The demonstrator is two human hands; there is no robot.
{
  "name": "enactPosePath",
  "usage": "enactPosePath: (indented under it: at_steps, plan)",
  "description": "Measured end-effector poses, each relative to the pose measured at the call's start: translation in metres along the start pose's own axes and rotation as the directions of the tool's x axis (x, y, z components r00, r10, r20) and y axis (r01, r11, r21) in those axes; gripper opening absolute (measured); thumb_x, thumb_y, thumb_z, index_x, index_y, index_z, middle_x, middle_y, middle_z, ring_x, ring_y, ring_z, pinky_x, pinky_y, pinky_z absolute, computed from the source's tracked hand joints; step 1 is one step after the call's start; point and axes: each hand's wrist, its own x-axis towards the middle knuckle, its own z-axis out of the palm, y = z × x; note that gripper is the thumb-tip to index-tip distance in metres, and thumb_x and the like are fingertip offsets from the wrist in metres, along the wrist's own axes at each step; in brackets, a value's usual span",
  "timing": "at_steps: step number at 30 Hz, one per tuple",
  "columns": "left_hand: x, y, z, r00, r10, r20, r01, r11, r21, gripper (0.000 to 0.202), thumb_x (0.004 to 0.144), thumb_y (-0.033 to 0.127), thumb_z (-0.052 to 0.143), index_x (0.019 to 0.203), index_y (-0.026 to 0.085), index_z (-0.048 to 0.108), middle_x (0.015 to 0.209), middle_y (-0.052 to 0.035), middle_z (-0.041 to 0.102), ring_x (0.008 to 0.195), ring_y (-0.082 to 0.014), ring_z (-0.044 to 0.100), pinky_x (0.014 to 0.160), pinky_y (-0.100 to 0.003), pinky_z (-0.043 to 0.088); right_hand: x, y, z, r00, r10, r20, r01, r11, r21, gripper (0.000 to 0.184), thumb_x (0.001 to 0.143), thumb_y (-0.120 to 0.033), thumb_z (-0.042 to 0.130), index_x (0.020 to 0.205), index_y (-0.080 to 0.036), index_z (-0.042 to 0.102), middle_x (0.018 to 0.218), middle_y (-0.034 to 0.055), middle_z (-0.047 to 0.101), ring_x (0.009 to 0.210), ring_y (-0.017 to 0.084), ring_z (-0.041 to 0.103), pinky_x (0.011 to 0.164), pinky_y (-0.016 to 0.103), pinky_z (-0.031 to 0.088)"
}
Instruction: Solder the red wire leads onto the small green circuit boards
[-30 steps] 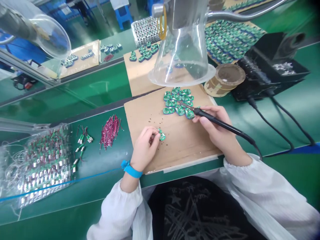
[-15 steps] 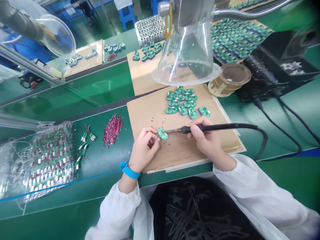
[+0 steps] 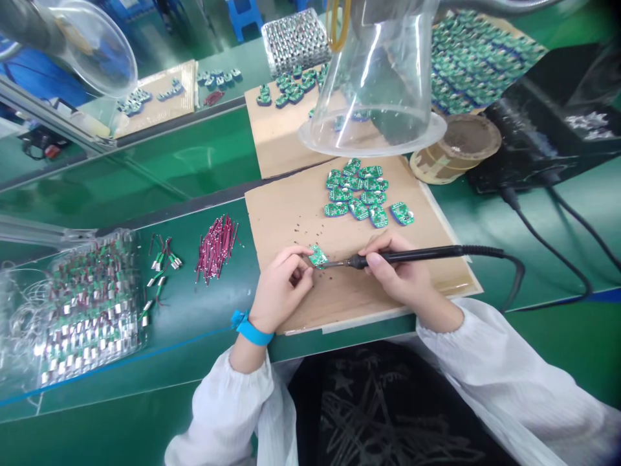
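The circuit board (image 3: 317, 256) lies at two o'clock from the nearer left hand (image 3: 281, 288), at its fingertips (image 3: 306, 250); whether they pinch it, I cannot tell. The right hand's (image 3: 400, 272) grip clasps the soldering iron (image 3: 422, 254), aimed toward nine o'clock.

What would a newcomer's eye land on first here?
Probably the big clear hood at the top, right of centre. Below it, the right hand holds a black iron, its tip at a green board touched by the left hand, over the near cardboard. Left of it, a pile of red wires stands out.
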Motion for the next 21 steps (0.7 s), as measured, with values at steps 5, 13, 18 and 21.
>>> enactPosePath:
  at_steps: [5,13,18,21]
  plan:
    - [0.0013,0.0012,-0.0004,1.000,-0.003,-0.005,0.003,1.000,0.005,0.015,0.093,0.011,0.058,0.080,0.018,0.056,0.129,-0.0040,0.065,0.064,-0.0088,0.052,0.065,-0.027,0.046,-0.0010,0.0013,-0.0012,1.000,-0.011,0.008,0.011,0.999,-0.032,0.012,0.098,-0.035,0.062,0.092,-0.025,0.063,0.078,0.0019,0.065,0.066,0.017,0.063,0.059,0.033,0.050]
    - [0.0024,0.0021,-0.0010,1.000,-0.010,-0.009,0.011,1.000,0.022,0.015,0.094,0.014,0.057,0.080,0.019,0.056,0.129,-0.0044,0.066,0.064,-0.0096,0.052,0.066,-0.028,0.046,-0.0006,0.0010,-0.0006,1.000,-0.007,0.016,0.008,0.999,-0.053,0.015,0.098,-0.038,0.062,0.091,-0.025,0.063,0.077,0.0022,0.067,0.064,0.018,0.063,0.059,0.034,0.052]
    - [0.0024,0.0025,-0.0008,1.000,-0.007,-0.014,0.008,1.000,0.026,0.016,0.094,0.012,0.058,0.079,0.018,0.055,0.128,-0.0028,0.066,0.063,-0.0085,0.052,0.066,-0.027,0.046,-0.0005,0.0007,0.0006,1.000,0.000,0.015,0.001,0.999,-0.048,0.015,0.099,-0.037,0.062,0.089,-0.025,0.063,0.074,0.0011,0.065,0.061,0.017,0.062,0.059,0.033,0.051]
    - [0.0019,0.0023,-0.0007,1.000,-0.011,-0.013,0.011,1.000,0.021,0.016,0.093,0.011,0.059,0.079,0.018,0.056,0.128,-0.0019,0.066,0.062,-0.0078,0.051,0.066,-0.027,0.045,-0.0015,0.0026,0.0006,0.999,0.034,-0.006,-0.034,0.999,0.005,0.016,0.098,-0.039,0.062,0.090,-0.026,0.062,0.070,-0.0003,0.062,0.057,0.016,0.059,0.054,0.032,0.048]
